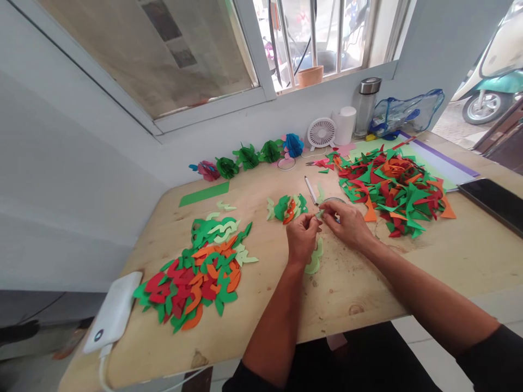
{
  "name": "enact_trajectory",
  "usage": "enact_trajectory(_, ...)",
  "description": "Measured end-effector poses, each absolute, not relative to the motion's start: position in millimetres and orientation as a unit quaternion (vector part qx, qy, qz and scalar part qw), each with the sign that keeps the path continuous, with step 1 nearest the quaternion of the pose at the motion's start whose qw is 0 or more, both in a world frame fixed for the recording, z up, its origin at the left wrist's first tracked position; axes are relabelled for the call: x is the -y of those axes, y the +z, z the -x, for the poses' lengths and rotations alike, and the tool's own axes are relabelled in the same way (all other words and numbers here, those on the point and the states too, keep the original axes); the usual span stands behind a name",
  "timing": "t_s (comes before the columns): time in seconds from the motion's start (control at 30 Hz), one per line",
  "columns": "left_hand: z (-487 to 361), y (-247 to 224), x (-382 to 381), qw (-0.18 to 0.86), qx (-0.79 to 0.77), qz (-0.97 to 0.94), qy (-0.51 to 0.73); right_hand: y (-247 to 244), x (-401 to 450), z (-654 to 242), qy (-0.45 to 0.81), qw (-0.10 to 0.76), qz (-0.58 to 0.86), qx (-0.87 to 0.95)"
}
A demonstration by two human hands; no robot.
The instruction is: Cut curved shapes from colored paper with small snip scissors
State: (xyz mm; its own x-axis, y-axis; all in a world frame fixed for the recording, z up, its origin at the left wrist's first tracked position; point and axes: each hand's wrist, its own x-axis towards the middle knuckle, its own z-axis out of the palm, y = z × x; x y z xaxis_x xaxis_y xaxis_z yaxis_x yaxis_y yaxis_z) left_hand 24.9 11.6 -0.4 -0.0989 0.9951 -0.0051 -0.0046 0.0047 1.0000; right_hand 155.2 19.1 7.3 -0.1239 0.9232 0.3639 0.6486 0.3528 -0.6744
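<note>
My left hand and my right hand meet over the middle of the wooden table, fingertips pinched together on a small light green paper piece. Most of that piece is hidden by the fingers. Beneath and beside my left wrist lies another light green paper cutout. Just beyond my left hand sits a folded paper figure in green, orange and light green. A white pen lies past my fingertips, near a pale green paper strip.
Cut paper shapes are heaped at left, paper scraps at right. Finished paper figures line the wall. A small fan, a glass bottle and a clear pouch stand behind. A phone and a power bank lie near the sides.
</note>
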Motion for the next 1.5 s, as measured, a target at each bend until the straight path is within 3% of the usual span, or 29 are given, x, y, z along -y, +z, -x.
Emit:
enact_trajectory(0.27,-23.1,2.9,-13.5,0.578,-0.484,-0.394,0.526,13.5,-19.2,-156.9,0.211,0.423,0.585,0.659)
enact_trajectory(0.57,-22.6,3.9,-12.5,0.600,-0.481,-0.386,0.510,5.6,-27.4,-161.3,0.395,0.432,0.527,0.616)
enact_trajectory(1.1,-23.6,1.4,-11.7,0.571,-0.480,-0.416,0.520,8.2,-25.0,-160.6,0.317,0.404,0.548,0.660)
enact_trajectory(1.5,-20.8,0.5,-13.6,0.488,-0.493,-0.419,0.586,12.9,-18.3,-155.4,0.256,0.355,0.550,0.711)
